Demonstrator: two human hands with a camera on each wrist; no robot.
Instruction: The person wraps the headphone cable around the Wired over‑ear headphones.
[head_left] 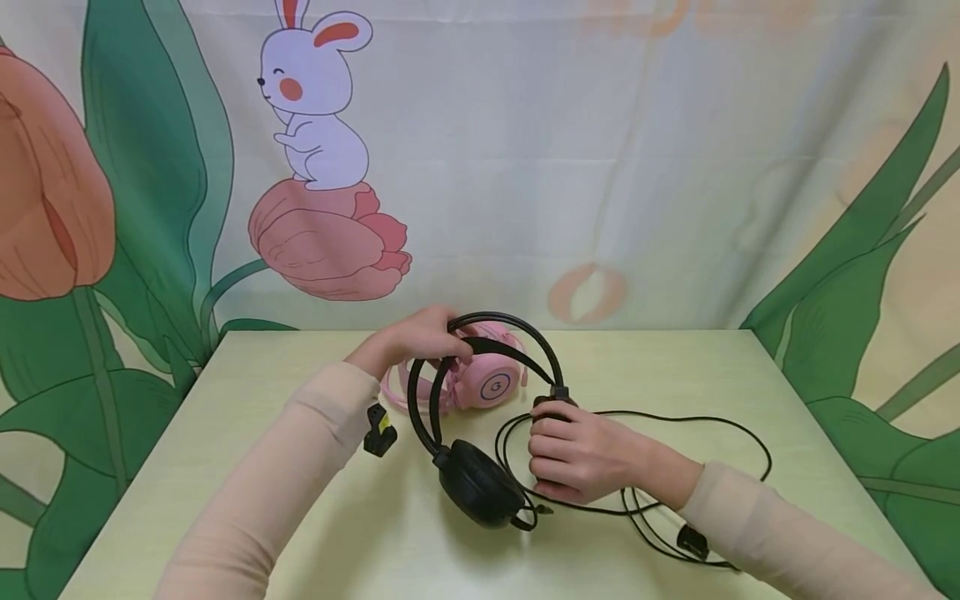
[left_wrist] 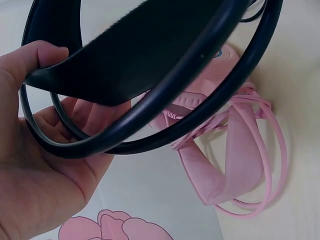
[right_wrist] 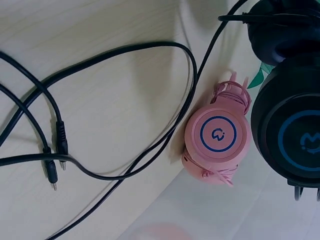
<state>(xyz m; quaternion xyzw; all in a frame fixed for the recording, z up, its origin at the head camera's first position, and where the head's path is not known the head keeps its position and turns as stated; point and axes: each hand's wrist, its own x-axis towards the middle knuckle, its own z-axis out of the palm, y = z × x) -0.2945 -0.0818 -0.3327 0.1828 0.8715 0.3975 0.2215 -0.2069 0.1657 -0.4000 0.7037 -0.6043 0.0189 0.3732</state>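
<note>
A pair of black headphones (head_left: 480,483) is held tilted over the table between both hands. My left hand (head_left: 427,335) grips the top of the headband, its thumb on the inner strap (left_wrist: 125,60) in the left wrist view and the fingers behind it. My right hand (head_left: 581,454) has its fingers curled round the right ear cup, mostly covering it in the head view. The right wrist view shows a black ear cup (right_wrist: 295,130) with a blue logo; the hand itself is out of that frame. Behind them sit pink headphones (head_left: 491,383) with their cord wound round them.
The black cable (head_left: 705,419) loops over the right side of the table (head_left: 247,433). Its two plugs (right_wrist: 61,137) lie at the left of the right wrist view. A small black piece with a yellow mark (head_left: 380,431) is beside the left sleeve. A printed curtain (head_left: 480,167) hangs behind.
</note>
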